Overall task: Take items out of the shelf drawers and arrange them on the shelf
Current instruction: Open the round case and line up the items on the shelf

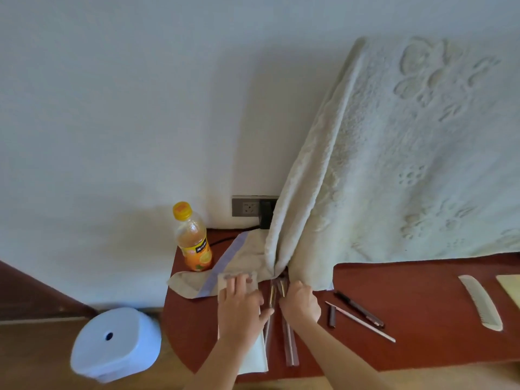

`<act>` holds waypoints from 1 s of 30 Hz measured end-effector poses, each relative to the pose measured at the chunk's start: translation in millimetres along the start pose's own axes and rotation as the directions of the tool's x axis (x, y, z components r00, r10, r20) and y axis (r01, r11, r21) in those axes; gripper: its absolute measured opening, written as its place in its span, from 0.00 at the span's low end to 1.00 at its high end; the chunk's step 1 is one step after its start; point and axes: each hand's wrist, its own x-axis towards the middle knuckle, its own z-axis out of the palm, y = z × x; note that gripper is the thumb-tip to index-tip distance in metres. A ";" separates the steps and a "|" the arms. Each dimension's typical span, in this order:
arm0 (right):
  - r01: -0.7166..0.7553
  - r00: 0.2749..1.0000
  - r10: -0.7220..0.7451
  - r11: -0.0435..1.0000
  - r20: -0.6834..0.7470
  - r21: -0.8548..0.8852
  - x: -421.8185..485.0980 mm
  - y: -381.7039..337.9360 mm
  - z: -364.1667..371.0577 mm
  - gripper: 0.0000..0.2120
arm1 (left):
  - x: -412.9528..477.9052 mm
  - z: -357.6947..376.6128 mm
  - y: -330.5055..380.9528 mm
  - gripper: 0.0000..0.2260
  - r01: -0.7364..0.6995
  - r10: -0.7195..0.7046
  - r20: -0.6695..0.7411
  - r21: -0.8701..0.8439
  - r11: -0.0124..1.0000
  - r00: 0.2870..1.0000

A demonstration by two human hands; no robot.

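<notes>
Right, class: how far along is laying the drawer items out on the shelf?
Done: a comb, a black pen and a thin pale stick lie spaced out on the shelf top. In hand: the right hand grips a bundle of brown sticks while the left hand presses flat on a white cloth beside them. Left: cannot tell, as no drawer is in view.

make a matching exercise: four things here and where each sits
Things:
1. clear plastic juice bottle with yellow cap
2. cream plastic comb
3. pale rounded plastic stool
4. grey wall socket
Places:
A. on the floor, left of the red-brown wooden shelf
B. on the wall, beside the cream towel
C. flat on the shelf, far right
D. upright at the shelf's back left corner
Pairs: 1-D, 2-C, 3-A, 4-B
</notes>
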 end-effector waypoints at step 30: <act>-0.001 0.999 -0.014 0.878 0.029 0.479 14.4 125.1 -70.8 0.04 | -2.3 33.9 129.7 0.09 0.340 -0.176 0.301 -0.680 0.650 0.937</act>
